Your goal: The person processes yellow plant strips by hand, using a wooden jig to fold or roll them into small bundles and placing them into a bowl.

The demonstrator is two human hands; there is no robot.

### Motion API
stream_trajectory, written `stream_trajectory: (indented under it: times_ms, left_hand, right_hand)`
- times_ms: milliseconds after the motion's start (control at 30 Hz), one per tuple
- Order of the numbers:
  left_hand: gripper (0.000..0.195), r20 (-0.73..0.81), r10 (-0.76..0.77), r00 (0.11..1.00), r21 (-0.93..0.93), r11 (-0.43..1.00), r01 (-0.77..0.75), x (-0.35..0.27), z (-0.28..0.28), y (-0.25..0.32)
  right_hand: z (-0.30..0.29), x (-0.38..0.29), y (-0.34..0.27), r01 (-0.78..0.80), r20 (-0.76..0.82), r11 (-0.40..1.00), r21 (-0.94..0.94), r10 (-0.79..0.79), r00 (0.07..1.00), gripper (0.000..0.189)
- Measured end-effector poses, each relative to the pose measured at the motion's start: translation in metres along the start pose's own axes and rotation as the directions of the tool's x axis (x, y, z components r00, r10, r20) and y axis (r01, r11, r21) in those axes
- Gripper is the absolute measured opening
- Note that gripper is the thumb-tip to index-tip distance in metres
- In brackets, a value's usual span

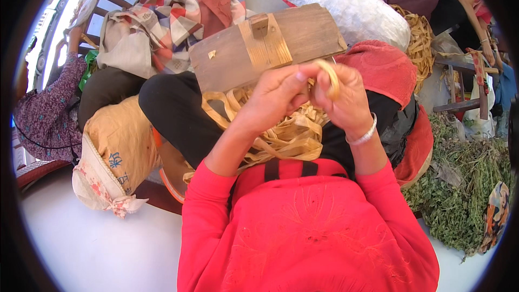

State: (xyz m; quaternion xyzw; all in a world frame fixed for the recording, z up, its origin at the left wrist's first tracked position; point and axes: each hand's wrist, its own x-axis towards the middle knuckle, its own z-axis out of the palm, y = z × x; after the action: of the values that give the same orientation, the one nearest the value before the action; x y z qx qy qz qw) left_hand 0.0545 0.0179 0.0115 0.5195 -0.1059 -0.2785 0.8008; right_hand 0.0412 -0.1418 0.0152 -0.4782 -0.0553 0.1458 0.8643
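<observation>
My left hand (279,91) and my right hand (342,95) meet above my lap, fingers curled and pinching a pale yellow plaited band (330,79). Part of it arches over the right fingers; the rest in the grip is hidden by the hands. Below them, a loose heap of flat straw-coloured bands (294,136) fills my lap. A wooden board (310,36) lies just beyond my hands, with a lighter crosspiece (265,42) and a raised block fixed across its middle. A bracelet circles my right wrist.
A stuffed white sack (340,0) and a red cloth (381,69) lie ahead to the right. A tied tan sack (121,142) stands left. Green plants (458,182) are piled right, near a wooden stool (466,85). People sit at far left and upper right.
</observation>
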Motion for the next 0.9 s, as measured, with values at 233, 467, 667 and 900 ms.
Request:
stream_trajectory:
  times_ms: [233, 467, 667, 900]
  left_hand:
    - [0.041, -0.095, 0.030, 0.995, 0.038, 0.999, -0.027, 0.023, 0.003, -0.026]
    - [0.029, -0.236, 0.091, 0.967, 0.397, 0.918, 0.010, 0.019, -0.021, -0.053]
    - [0.030, 0.018, 0.496, 0.868, 0.954, 0.251, -0.164, 0.006, -0.017, -0.049]
    - [0.032, -0.054, 0.416, 0.908, 0.754, 0.613, -0.236, 0.002, -0.017, -0.049]
  right_hand:
    - [-0.028, 0.033, 0.043, 0.259, -0.113, 0.491, -0.832, -0.607, 0.787, 0.021]
    - [-0.033, 0.021, 0.036, 0.111, 0.007, 0.191, -0.975, -0.476, 0.879, 0.014]
    - [-0.058, 0.008, 0.068, -0.074, -0.118, 0.824, -0.562, 0.009, 0.993, 0.031]
    - [-0.056, 0.009, 0.078, -0.230, 0.055, 0.945, 0.232, 0.223, 0.973, 0.023]
